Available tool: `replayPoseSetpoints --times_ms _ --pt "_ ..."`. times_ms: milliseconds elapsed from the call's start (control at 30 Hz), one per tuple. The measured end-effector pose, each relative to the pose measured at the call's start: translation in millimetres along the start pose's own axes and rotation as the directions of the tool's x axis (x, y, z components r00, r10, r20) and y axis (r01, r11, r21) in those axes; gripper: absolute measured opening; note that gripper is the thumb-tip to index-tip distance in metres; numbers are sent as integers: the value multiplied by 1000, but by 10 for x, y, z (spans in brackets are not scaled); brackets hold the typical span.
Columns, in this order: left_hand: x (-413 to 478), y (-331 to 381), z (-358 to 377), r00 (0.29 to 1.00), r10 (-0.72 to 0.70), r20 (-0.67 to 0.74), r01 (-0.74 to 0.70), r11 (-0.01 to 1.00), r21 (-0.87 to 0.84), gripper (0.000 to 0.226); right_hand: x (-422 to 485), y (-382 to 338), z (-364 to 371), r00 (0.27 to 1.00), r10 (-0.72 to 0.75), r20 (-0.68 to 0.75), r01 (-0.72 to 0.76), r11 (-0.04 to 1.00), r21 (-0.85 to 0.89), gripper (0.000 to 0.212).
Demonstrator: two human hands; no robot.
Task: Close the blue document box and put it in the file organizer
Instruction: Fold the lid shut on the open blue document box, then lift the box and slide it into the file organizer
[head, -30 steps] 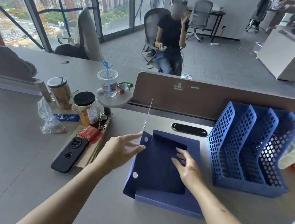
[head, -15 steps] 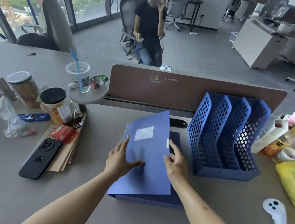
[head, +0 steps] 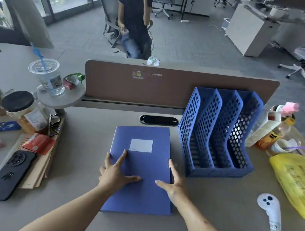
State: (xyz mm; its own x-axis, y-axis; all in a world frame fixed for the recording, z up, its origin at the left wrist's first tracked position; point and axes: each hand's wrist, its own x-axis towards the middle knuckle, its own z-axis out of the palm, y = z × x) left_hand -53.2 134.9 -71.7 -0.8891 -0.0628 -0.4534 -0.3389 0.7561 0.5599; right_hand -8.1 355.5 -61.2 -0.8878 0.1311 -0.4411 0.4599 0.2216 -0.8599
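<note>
The blue document box [head: 145, 134] lies flat on the desk in front of me, its lid down, a white label on top. My left hand [head: 115, 172] rests flat on the lid's left half, fingers spread. Flat against the box's right edge lies my right hand [head: 172, 182], thumb on the lid. Neither hand grips anything. The blue mesh file organizer [head: 217, 136] with three slots stands upright just right of the box.
A brown desk divider [head: 171, 88] runs behind the box. At left are a black phone [head: 10, 170], jars, a plastic cup [head: 49, 77] and papers. At right lie a white controller [head: 271, 214], a yellow bag [head: 299, 183] and bottles. A person sits beyond the divider.
The lid stood upright a second ago, then swung down under my left hand. It now lies flat shut, with both hands pressed on the box.
</note>
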Motion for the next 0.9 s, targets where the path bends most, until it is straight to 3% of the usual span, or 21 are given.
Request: replayPoseSetpoints --times_ms 200,333,533,700,900 --pt "-39 165 119 998 -38 -41 42 994 104 118 101 102 -23 996 93 7 -93 989 115 92" --pt "-54 213 183 996 -51 -75 63 984 168 116 125 117 -88 990 132 55 -136 989 58 90" --pt "-25 211 227 995 -44 -87 62 972 225 114 184 148 -87 995 88 55 -76 978 -193 84" --pt "-12 201 244 993 -43 -109 70 962 264 116 161 229 -77 999 14 38 8 860 -511 80" --pt "-9 199 159 998 -46 -52 54 984 169 118 241 142 86 992 123 -34 -127 952 -279 72"
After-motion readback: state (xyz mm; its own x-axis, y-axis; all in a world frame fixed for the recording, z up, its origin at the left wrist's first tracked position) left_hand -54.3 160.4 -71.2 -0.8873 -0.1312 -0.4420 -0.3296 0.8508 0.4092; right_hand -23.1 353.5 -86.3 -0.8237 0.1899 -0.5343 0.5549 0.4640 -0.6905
